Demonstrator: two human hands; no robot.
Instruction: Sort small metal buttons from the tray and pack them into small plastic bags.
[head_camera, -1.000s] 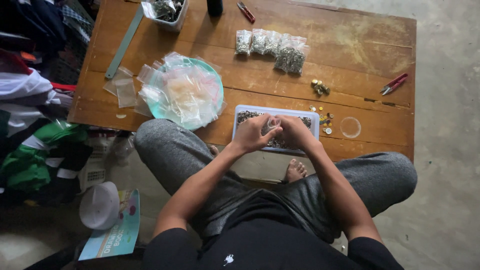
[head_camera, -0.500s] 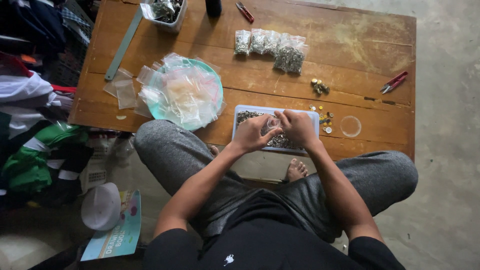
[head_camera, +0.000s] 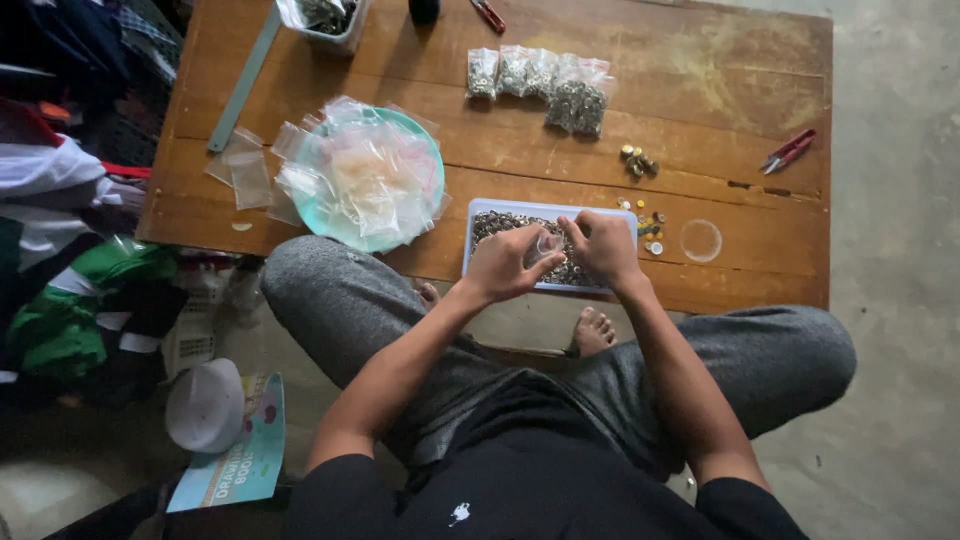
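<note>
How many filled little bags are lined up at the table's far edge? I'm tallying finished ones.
4 that I can separate: three small bags side by side, then one fuller bag at the right end. Overlap may hide another.

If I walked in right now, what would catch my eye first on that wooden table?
Probably both hands, left hand and right hand, meeting over a shallow white tray of small metal pieces at the near edge, pinching a small clear bag between them. Left of that sits a turquoise plate heaped with empty clear bags, and farther back a row of filled bags.
</note>
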